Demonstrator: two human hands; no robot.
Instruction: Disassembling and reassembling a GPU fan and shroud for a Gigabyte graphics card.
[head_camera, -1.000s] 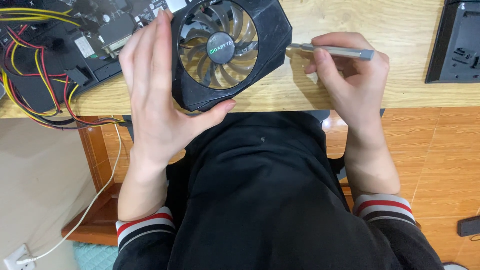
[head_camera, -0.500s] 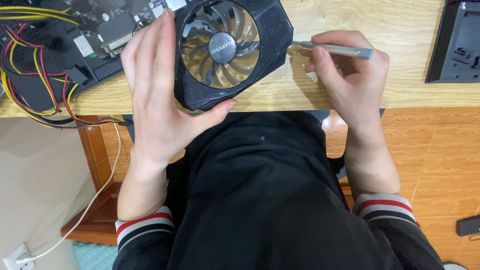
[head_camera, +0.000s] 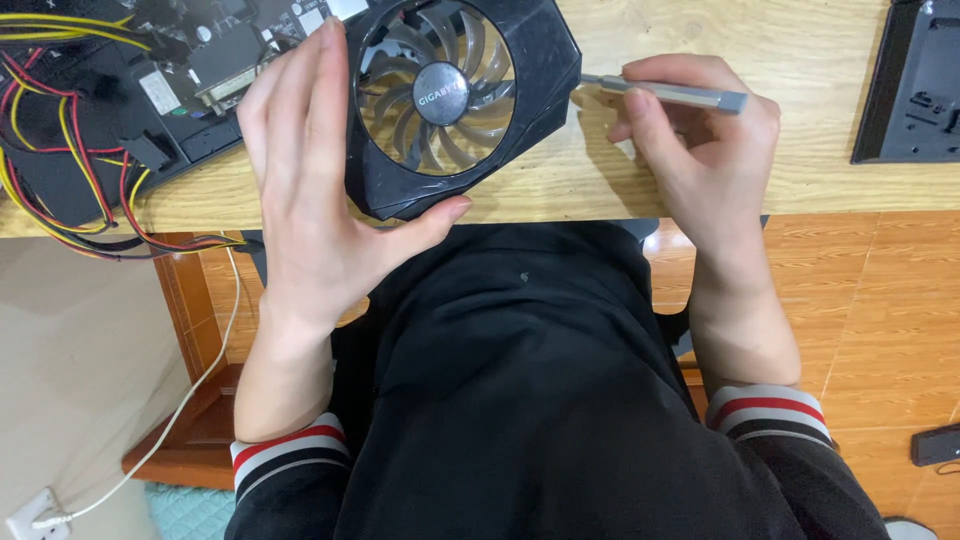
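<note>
Head view: a pale wooden desk (head_camera: 700, 190) above an orange tiled floor. The left hand (head_camera: 310, 190) clasps a black graphics card (head_camera: 455, 105) at the desk's near edge, fingers flat behind, thumb under. The right hand (head_camera: 695, 140) pinches a grey screwdriver (head_camera: 670, 94), tip touching the card's right edge. Bare desk lies right; wires (head_camera: 60, 150) crowd left.

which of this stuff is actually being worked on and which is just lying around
In use:
left hand gripping the black fan card
right hand holding the grey screwdriver at the card's edge

Lying about:
circuit board
red and yellow cables
black case
white cord
</note>
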